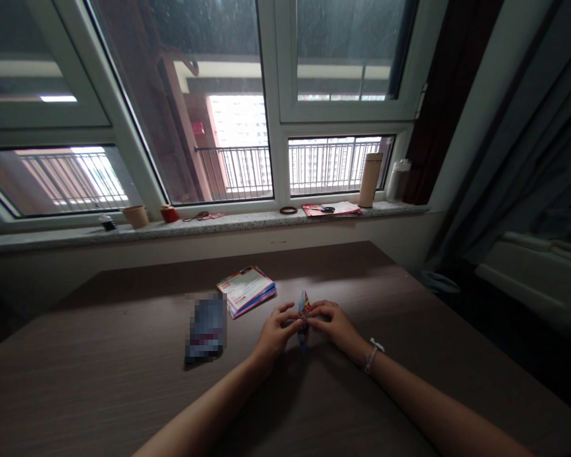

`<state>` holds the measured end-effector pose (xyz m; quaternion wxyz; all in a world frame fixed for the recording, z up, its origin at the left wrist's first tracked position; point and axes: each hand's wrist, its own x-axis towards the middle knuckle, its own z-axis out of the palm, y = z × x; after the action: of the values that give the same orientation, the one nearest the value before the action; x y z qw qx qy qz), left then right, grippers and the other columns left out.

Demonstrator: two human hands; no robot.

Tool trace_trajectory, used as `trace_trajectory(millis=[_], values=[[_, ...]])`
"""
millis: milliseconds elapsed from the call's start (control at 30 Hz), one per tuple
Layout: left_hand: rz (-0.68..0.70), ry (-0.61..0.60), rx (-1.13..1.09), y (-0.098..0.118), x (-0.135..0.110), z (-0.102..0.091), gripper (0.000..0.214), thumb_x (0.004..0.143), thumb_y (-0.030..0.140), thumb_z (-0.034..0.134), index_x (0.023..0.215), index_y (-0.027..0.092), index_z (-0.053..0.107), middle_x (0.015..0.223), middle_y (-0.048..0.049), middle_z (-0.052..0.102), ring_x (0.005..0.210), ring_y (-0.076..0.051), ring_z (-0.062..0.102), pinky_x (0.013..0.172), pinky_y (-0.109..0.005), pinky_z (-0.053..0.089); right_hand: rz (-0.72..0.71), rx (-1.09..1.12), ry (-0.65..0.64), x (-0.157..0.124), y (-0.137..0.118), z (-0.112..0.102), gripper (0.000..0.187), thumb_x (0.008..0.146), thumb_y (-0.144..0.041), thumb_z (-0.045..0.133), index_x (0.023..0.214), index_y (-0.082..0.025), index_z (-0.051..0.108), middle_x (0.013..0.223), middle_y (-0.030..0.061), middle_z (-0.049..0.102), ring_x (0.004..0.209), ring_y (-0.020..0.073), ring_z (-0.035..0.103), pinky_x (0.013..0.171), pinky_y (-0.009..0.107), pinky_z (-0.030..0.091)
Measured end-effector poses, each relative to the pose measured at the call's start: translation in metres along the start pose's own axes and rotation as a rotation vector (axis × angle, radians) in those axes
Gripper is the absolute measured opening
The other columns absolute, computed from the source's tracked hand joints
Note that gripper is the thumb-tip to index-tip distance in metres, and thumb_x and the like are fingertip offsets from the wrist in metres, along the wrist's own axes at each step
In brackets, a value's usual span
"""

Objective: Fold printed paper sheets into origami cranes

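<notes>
A small folded piece of coloured paper (304, 311) stands on edge on the brown table (124, 381), pinched between both my hands. My left hand (275, 333) grips it from the left with thumb and fingers closed. My right hand (335, 324), a white bracelet on its wrist, presses on it from the right. A stack of coloured paper sheets (246, 290) lies just beyond my left hand.
A dark blurred flat object (206, 330) lies left of my hands. On the windowsill (247, 223) stand a beige cup (136, 216), a red pot (169, 214), red papers (330, 209), a tall tan bottle (370, 179) and a clear bottle (398, 180). Curtains hang at right.
</notes>
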<state>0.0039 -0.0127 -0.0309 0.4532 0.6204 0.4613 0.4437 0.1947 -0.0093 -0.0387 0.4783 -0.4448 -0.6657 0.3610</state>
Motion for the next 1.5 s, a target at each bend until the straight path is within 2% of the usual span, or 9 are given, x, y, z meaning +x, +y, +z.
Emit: trace_trajectory(millis=[133,233,367,467,700,1033,1267,1400,1500], values=[[0.003,-0.012,0.024,-0.002,0.001,-0.001,0.038,0.062,0.053,0.077,0.077,0.018,0.077,0.128,-0.0136,0.055,0.125,-0.033,0.046,0.108,-0.042,0.034,-0.002,-0.025,-0.003,0.0,0.002,0.001,0.018,0.071,-0.04,0.073,0.071,-0.022,0.073,0.097,0.0062,0.068,0.104,0.0246,0.055,0.098,0.038,0.036],[0.015,0.031,0.02,-0.006,0.003,0.001,0.035,0.064,0.052,0.075,0.075,0.018,0.076,0.125,-0.013,0.056,0.121,-0.032,0.05,0.107,-0.042,0.034,-0.003,-0.004,0.007,0.0,0.004,0.001,0.021,0.07,-0.042,0.073,0.073,-0.021,0.072,0.096,0.0064,0.068,0.104,0.0248,0.056,0.097,0.038,0.037],[0.003,0.081,0.008,-0.007,0.003,0.002,0.032,0.064,0.048,0.074,0.073,0.018,0.076,0.123,-0.0129,0.057,0.119,-0.032,0.051,0.106,-0.042,0.034,0.054,0.086,0.061,0.001,0.004,0.0,0.029,0.066,-0.045,0.075,0.077,-0.02,0.066,0.093,0.0043,0.068,0.094,0.0235,0.059,0.086,0.034,0.043],[0.007,0.095,0.023,-0.003,0.001,0.003,0.028,0.066,0.046,0.073,0.071,0.019,0.076,0.121,-0.0118,0.059,0.119,-0.031,0.051,0.107,-0.042,0.032,0.104,0.115,0.056,0.002,0.002,-0.003,0.03,0.074,-0.049,0.067,0.08,-0.02,0.065,0.088,0.0035,0.068,0.085,0.0217,0.06,0.078,0.032,0.045],[0.002,0.094,-0.011,0.0,0.0,0.004,0.028,0.065,0.045,0.074,0.074,0.018,0.076,0.12,-0.0117,0.059,0.118,-0.03,0.052,0.105,-0.04,0.035,-0.023,0.0,-0.045,0.004,0.006,-0.009,0.024,0.075,-0.04,0.066,0.089,-0.022,0.074,0.101,0.0071,0.067,0.105,0.0249,0.056,0.099,0.04,0.037],[0.041,0.106,0.069,-0.004,0.0,0.004,0.027,0.068,0.044,0.073,0.077,0.019,0.076,0.116,-0.011,0.061,0.112,-0.028,0.055,0.104,-0.041,0.037,-0.062,0.018,-0.101,0.003,0.005,-0.009,0.019,0.077,-0.039,0.068,0.082,-0.022,0.074,0.101,0.0068,0.066,0.104,0.0233,0.057,0.099,0.039,0.037],[0.075,0.113,0.103,0.004,-0.004,0.006,0.027,0.07,0.039,0.073,0.09,0.021,0.074,0.114,-0.01,0.064,0.114,-0.027,0.056,0.103,-0.04,0.039,-0.015,0.067,-0.016,0.002,-0.006,-0.005,0.013,0.072,-0.033,0.066,0.071,-0.019,0.067,0.09,0.0054,0.067,0.093,0.0215,0.06,0.09,0.035,0.042],[0.09,0.125,0.05,0.003,-0.009,0.008,0.026,0.071,0.041,0.074,0.086,0.02,0.07,0.112,-0.009,0.066,0.111,-0.027,0.059,0.101,-0.043,0.042,0.055,0.115,0.088,0.001,-0.009,-0.003,0.01,0.066,-0.028,0.062,0.064,-0.02,0.058,0.084,0.0038,0.067,0.083,0.0202,0.061,0.078,0.031,0.045],[0.162,0.096,0.056,0.004,-0.011,0.009,0.023,0.073,0.04,0.073,0.085,0.021,0.071,0.11,-0.0078,0.066,0.11,-0.027,0.059,0.103,-0.044,0.042,0.091,0.131,0.127,0.0,-0.011,-0.002,0.013,0.064,-0.03,0.062,0.062,-0.02,0.055,0.081,0.004,0.068,0.079,0.0199,0.061,0.075,0.03,0.045]])
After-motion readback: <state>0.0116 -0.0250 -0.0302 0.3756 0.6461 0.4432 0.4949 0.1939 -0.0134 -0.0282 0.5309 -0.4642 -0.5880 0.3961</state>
